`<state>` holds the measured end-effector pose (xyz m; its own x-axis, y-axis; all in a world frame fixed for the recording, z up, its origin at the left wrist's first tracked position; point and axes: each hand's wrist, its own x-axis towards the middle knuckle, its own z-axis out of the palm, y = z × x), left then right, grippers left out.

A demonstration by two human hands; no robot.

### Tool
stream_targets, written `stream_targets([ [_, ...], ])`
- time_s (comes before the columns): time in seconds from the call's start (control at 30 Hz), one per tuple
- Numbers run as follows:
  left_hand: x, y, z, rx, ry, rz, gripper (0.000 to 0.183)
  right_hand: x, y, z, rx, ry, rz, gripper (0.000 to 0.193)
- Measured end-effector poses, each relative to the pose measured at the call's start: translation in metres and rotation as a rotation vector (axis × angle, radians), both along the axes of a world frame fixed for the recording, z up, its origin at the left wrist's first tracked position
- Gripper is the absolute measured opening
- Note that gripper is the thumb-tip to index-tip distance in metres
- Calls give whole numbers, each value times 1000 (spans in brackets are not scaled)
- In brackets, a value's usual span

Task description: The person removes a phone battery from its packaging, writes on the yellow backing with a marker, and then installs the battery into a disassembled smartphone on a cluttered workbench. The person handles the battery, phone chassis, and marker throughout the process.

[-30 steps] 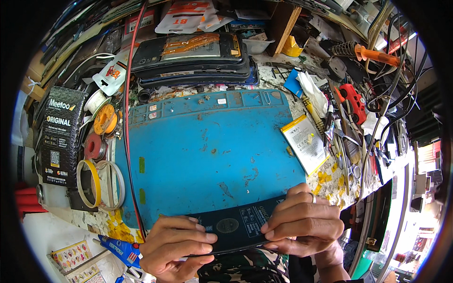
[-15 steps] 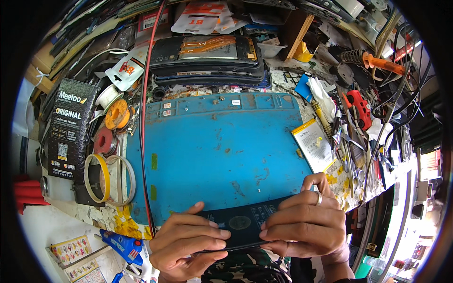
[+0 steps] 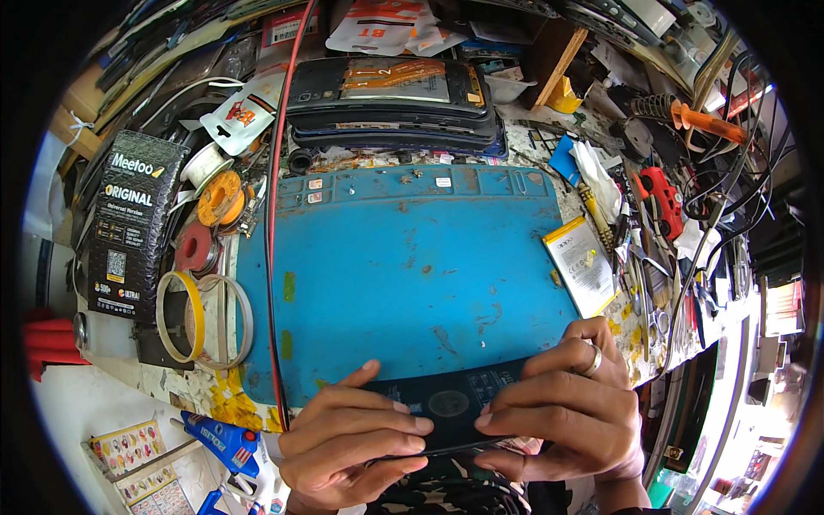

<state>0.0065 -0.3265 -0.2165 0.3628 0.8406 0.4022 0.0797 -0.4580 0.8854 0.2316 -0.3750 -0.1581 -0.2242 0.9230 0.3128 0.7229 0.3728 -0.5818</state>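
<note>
A dark flat phone (image 3: 452, 403) lies back-up at the near edge of the blue work mat (image 3: 403, 266). My left hand (image 3: 348, 438) grips its left end, thumb on top and fingers curled underneath. At the right end my right hand (image 3: 562, 408), with a ring on one finger, pinches the near edge with its fingertips. The two hands' fingertips almost meet over the middle of the phone's near edge.
A stack of opened tablets (image 3: 390, 103) sits behind the mat. A white battery (image 3: 579, 266) lies at the mat's right edge among tweezers and tools. Tape rolls (image 3: 202, 318), a black box (image 3: 129, 223) and a red cable (image 3: 273, 215) are left. A soldering iron (image 3: 687, 116) rests far right.
The view has shifted slightly, and both hands have slid closer together along the phone's near edge. The phone stays at the mat's near edge.
</note>
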Motion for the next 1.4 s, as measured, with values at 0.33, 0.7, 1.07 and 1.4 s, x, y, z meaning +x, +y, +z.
stream_targets([
  [0.33, -2, 3, 1, 14, -7, -50, 16, -2, 3, -2, 72, -91, 68, 23],
  [0.7, 0, 6, 1, 22, -22, -78, 17, -10, 4, 8, 44, -153, -14, 22],
  [1.07, -4, 12, 0, 72, -42, -157, 23, -18, 4, 11, 156, -287, 60, 23],
  [1.4, -11, 9, 11, -145, -71, -99, 36, -22, 7, 11, 118, -265, -6, 20],
])
